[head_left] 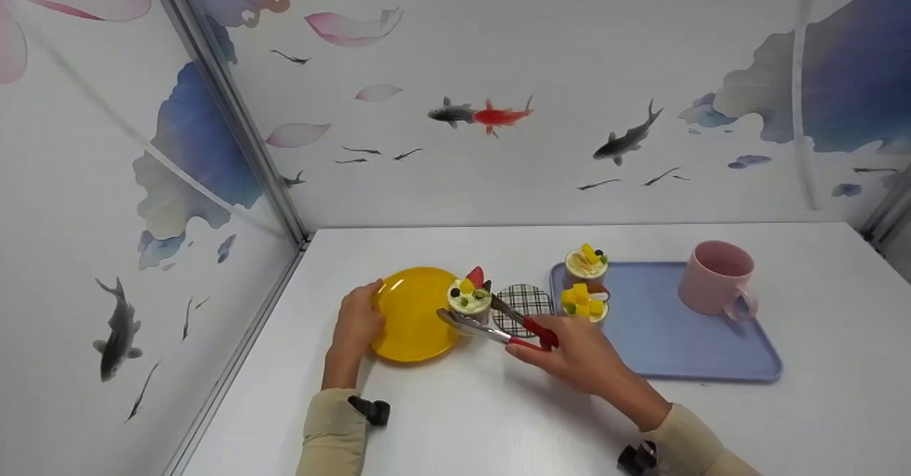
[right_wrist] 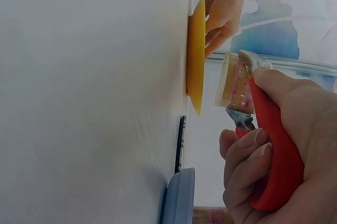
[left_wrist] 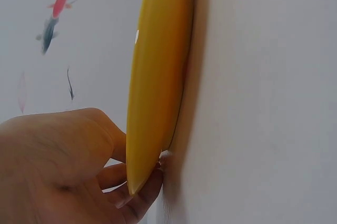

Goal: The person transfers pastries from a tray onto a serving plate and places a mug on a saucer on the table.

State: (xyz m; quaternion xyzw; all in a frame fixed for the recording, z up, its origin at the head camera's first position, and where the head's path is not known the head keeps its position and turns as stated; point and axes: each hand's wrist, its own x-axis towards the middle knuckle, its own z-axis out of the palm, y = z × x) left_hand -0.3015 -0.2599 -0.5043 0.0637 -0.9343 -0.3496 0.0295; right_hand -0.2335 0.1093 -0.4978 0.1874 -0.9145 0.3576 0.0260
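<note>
My left hand (head_left: 356, 323) grips the left rim of a yellow plate (head_left: 413, 326), thumb on the upper side and fingers curled under the edge in the left wrist view. Red-handled metal tongs (right_wrist: 279, 153) are held in my right hand (head_left: 587, 355), fingers wrapped round the handles. Between the tongs' arms is a small dessert cup (head_left: 466, 298) topped with cream, strawberry and other fruit. Its clear side shows layers in the right wrist view, where the cup (right_wrist: 231, 84) is raised off the table. In the head view it overlaps the plate's right edge.
A checked round coaster (head_left: 523, 294) lies between the plate and a blue tray (head_left: 690, 351). Two more fruit-topped dessert cups (head_left: 587, 262) stand at the tray's left side. A pink mug (head_left: 712, 280) stands toward its back right. Printed white walls (head_left: 541, 184) border the table.
</note>
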